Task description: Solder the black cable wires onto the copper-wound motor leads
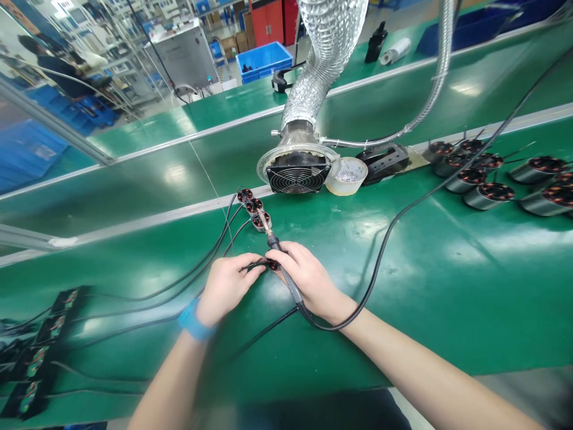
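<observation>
My left hand, with a blue band at the wrist, pinches the end of a black cable. My right hand holds a soldering iron, its metal tip pointing up and away. The fingers of that hand are also at a small motor stator, mostly hidden, which the cable end meets. Just beyond, three stators with copper windings stand in a row, with black cables running from them to the left. The iron's tip overlaps them in view; whether it touches them cannot be told.
A fume extractor fan on a silver duct hangs behind the hands, beside a round tub. More stators stand at right. Black holders with circuit boards lie left. The iron's cord crosses my right forearm. A person sits far back.
</observation>
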Demonstrator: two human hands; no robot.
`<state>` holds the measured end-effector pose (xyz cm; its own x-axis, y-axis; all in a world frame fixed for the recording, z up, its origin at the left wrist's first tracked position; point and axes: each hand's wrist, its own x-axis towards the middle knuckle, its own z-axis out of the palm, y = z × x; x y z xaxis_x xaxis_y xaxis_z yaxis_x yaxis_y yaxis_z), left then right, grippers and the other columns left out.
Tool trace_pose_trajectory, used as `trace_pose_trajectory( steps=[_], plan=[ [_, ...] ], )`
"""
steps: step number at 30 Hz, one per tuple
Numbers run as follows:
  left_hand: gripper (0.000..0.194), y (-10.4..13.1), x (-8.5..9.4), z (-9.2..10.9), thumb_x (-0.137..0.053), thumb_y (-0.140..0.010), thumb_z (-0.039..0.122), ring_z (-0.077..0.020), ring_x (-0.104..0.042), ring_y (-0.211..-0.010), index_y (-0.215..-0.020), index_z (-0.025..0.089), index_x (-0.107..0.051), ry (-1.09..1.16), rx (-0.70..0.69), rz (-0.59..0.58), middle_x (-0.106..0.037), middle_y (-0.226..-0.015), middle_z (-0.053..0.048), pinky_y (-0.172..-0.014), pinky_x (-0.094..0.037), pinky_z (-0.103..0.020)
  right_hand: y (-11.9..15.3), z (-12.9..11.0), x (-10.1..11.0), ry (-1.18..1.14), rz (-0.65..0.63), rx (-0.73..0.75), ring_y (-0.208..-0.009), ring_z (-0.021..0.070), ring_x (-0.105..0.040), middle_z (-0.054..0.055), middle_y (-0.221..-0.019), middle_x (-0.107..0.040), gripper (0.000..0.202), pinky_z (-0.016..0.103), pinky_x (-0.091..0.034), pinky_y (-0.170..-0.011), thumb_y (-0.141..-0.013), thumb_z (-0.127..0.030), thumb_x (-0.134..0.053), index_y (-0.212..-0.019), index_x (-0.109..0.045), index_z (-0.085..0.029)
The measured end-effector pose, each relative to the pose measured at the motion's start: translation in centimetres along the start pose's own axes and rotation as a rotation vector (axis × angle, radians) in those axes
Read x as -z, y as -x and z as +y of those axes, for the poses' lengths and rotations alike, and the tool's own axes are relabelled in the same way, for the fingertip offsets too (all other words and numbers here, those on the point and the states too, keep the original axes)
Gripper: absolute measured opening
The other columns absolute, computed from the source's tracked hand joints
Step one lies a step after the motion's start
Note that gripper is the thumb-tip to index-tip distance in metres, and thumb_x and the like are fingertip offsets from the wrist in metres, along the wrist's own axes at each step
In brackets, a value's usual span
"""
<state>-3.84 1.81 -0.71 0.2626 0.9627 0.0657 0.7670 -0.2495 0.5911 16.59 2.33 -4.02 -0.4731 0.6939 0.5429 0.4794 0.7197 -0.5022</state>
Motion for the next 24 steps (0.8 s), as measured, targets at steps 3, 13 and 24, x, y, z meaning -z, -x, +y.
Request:
trace_pose_trajectory(
  steps=[3,13,24],
  plan=[
    [0.013,-0.05,-0.19,-0.01,-0.064,-0.090,0.029,-0.0115,-0.060,-0.064,-0.088,0.021,-0.074,0.004,-0.039,0.048,-0.073,-0.079,0.000,-0.063,-0.043,-0.022,0.00,-0.01,0.02,-0.001,-0.007,-0.003,-0.103,0.0242,-0.058,0.014,-0.113,-0.059,0.031,0.041,-0.055,-0.088,-0.098,-0.010,-0.042,-0.127,-0.050,-0.019],
    [0.014,0.08,0.25,0.53,-0.061,-0.090,0.024,-0.0096,-0.046,-0.056,-0.078,0.018,-0.065,-0.074,-0.095,-0.052,-0.055,-0.064,0.004,-0.056,-0.034,-0.023,0.27,0.19,0.06,-0.012,-0.042,-0.014,-0.107,0.0246,-0.057,0.015,-0.118,-0.058,0.034,0.040,-0.054,-0.090,-0.095,-0.009,-0.045,-0.128,-0.052,-0.015],
    [0.019,-0.04,0.23,0.12,-0.065,-0.091,0.030,-0.0115,-0.058,-0.064,-0.077,0.018,-0.068,0.008,-0.095,-0.028,-0.067,-0.071,0.000,-0.061,-0.040,-0.022,0.23,0.11,0.05,-0.002,-0.029,-0.016,-0.106,0.0240,-0.057,0.015,-0.117,-0.059,0.030,0.039,-0.054,-0.088,-0.098,-0.012,-0.044,-0.127,-0.052,-0.017]
  ],
)
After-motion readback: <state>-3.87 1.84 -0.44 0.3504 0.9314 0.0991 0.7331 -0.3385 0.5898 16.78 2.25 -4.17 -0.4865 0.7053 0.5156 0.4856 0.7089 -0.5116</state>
